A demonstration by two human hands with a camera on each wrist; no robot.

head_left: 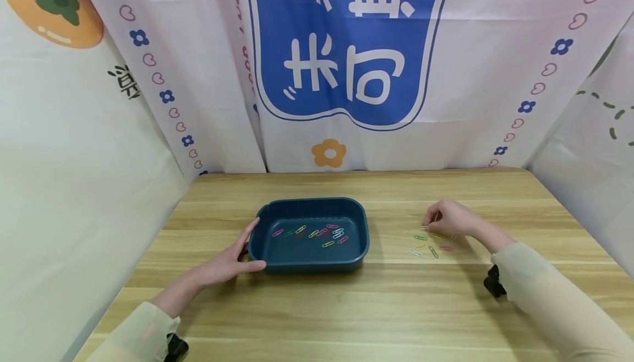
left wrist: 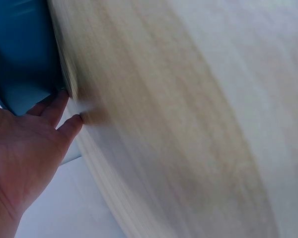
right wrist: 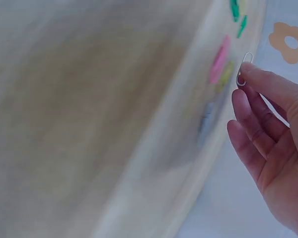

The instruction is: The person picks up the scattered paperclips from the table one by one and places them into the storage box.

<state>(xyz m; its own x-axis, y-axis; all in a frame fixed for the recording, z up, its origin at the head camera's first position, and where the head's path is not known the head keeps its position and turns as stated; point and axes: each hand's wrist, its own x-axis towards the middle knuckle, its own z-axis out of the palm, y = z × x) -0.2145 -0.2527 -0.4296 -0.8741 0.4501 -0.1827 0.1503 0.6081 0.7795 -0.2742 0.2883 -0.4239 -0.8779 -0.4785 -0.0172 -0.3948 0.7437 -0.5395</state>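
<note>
My right hand (head_left: 449, 218) pinches a white paper clip (right wrist: 248, 58) between thumb and index finger, a little above the table. Below and beside it lie loose paper clips, among them a green one (head_left: 433, 252), a white one (head_left: 415, 252) and a pink one (right wrist: 220, 60). A dark blue tray (head_left: 311, 267) stands left of them, with several coloured paper clips on its floor, such as a yellow one (head_left: 328, 244). At the tray's left end, my left hand (head_left: 227, 263) touches the outside with spread fingers, the thumb by the front corner.
The wood-grain table (head_left: 317, 318) ends at the back against a white printed cloth (head_left: 297, 142). More white cloth hangs at the left and right sides. A black strap (head_left: 494, 282) shows at the right wrist.
</note>
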